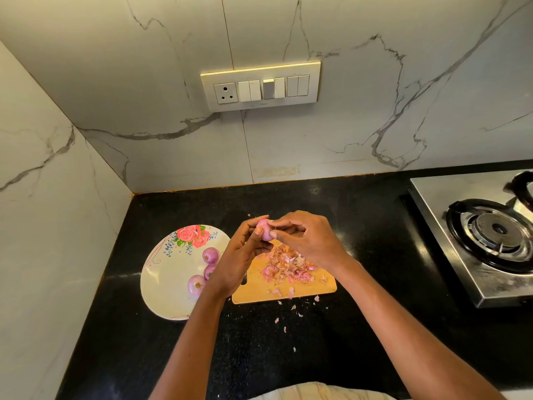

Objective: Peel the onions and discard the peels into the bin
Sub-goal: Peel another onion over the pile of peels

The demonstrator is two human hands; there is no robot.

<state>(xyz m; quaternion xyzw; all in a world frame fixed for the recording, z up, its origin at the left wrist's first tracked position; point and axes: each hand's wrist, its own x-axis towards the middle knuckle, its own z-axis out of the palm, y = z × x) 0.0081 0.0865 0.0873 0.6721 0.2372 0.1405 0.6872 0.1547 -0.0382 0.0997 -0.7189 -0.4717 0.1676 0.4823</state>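
My left hand grips a small pink onion above the wooden cutting board. My right hand pinches at the onion's skin with thumb and fingertips. A heap of pink and brown peels lies on the board, with loose bits scattered on the black counter in front of it. Three purple onions sit on a white flowered plate to the left of the board. No bin is in view.
A steel gas stove stands at the right on the black counter. Marble walls close the corner at the back and left, with a switch panel on the back wall.
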